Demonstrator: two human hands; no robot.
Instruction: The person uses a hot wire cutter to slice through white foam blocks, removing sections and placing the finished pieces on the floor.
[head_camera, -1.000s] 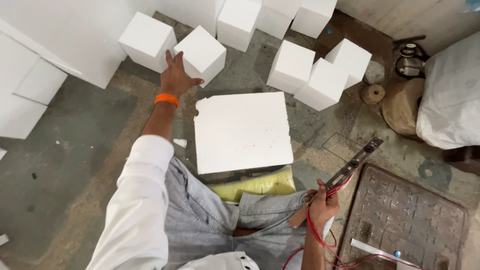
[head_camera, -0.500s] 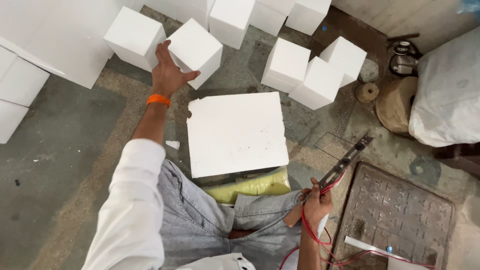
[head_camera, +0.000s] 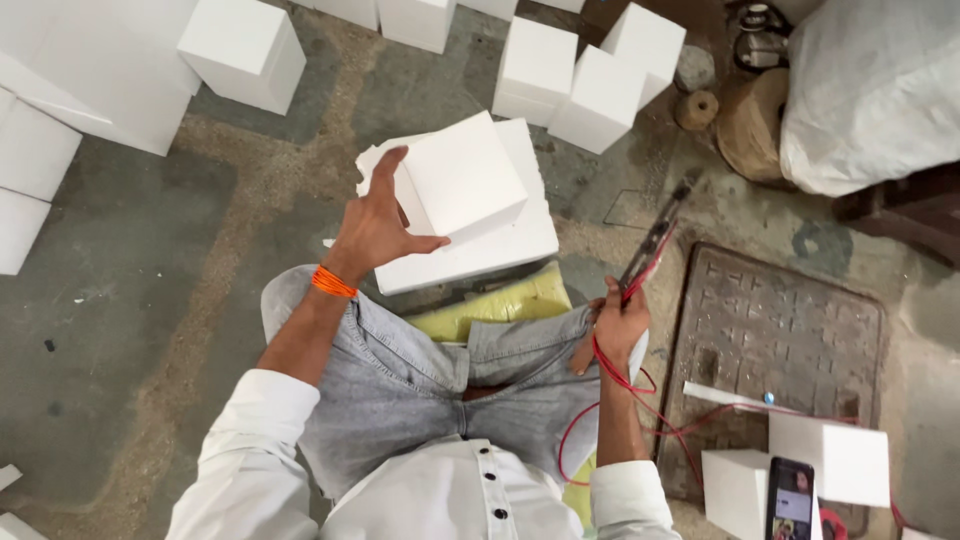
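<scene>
white foam block (head_camera: 462, 178) lifted off floor | left hand (head_camera: 378, 226) fingers grasping it | right hand (head_camera: 617, 322) clenched on cutter tool (head_camera: 652, 243)

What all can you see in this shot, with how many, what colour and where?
foam block in hand: one, white, held up over the slab
foam slab: one, white, on the floor before the knees
loose foam blocks: several, white, scattered across the top and left; three more at lower right
cutting tool: one, dark with red wires, held out to the right
yellow-green sack: one, under the slab's near edge
manhole cover: one, grey-brown, floor at right
twine spool: one, tan, upper right
white sack: one, top right corner
phone: one, dark, bottom right
left hand: grips the foam block, orange wristband
right hand: grips the cutting tool
</scene>
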